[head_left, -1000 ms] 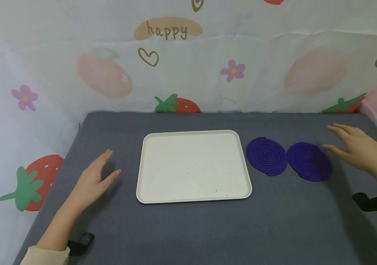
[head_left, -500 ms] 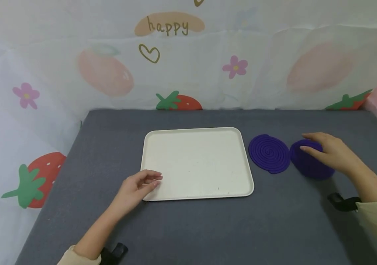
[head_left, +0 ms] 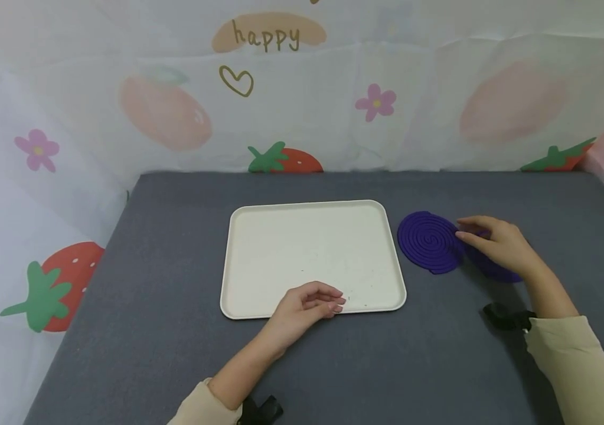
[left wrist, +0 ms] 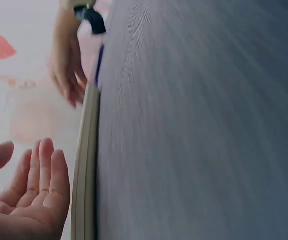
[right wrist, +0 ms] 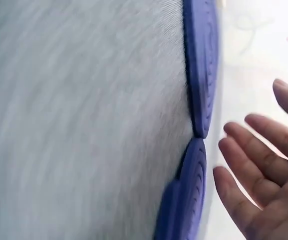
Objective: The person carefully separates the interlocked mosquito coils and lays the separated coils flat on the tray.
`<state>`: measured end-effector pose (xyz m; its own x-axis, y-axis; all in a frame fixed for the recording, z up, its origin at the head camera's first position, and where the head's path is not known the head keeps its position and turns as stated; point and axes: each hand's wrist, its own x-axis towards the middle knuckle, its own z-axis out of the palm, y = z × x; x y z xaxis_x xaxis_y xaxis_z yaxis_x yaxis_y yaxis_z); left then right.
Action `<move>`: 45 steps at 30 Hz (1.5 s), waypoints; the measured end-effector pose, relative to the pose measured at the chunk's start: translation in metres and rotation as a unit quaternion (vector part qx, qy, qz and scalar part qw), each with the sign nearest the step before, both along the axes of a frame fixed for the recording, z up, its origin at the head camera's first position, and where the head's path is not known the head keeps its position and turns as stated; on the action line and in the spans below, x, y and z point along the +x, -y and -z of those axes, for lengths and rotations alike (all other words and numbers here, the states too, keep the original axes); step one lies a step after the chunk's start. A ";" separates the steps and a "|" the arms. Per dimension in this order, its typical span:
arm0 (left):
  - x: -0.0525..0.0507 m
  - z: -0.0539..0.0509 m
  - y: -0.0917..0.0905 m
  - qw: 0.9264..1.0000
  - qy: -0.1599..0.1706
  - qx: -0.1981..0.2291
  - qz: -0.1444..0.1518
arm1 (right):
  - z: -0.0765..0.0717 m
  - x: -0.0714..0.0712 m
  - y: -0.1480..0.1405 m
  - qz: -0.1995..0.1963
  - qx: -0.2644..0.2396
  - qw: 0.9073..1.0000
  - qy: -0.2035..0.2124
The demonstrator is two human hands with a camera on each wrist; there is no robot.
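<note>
Head view showed the cream tray [head_left: 302, 248] lying flat on the grey tabletop [head_left: 413, 366], with two purple spiral discs to its right. The inner disc [head_left: 428, 243] lay just beside the tray's right edge; the outer disc [head_left: 495, 270] lay farther out on that same side, partly hidden under the right hand. In the right wrist view the discs met edge to edge.

The left hand [head_left: 303, 310] hung over the tray's near rim, right of its middle, fingers softly bent, thumb apart from them, holding nothing. The left wrist view put it close beside the tray's edge, though whether any finger touched the tray could not be told. The right hand [head_left: 495, 239], well to the tray's right, was held above the outer disc with its fingertips toward the inner one. Its thumb and fingers were spread wide and held nothing; the right wrist view showed a gap between them and the discs.

The step in hand looked like an approach to the discs, with neither gripped. Taking the inner disc would probably call for lowering the right hand and getting its fingertips under the rim; such thin, flat coils could resist a pinch.
</note>
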<state>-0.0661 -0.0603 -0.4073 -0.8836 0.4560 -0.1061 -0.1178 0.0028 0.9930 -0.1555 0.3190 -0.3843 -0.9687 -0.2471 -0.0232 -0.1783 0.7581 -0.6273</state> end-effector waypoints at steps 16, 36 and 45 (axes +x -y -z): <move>-0.001 0.004 -0.123 0.970 0.163 0.179 -0.014 | 0.030 -0.012 -0.004 0.093 -0.178 0.979 0.021; -0.005 0.008 -0.176 0.939 0.208 0.258 -0.088 | 0.026 -0.013 -0.004 0.110 -0.168 0.979 0.042; -0.003 0.011 -0.176 0.941 0.193 0.261 -0.094 | 0.025 -0.009 -0.003 0.042 -0.476 0.874 0.088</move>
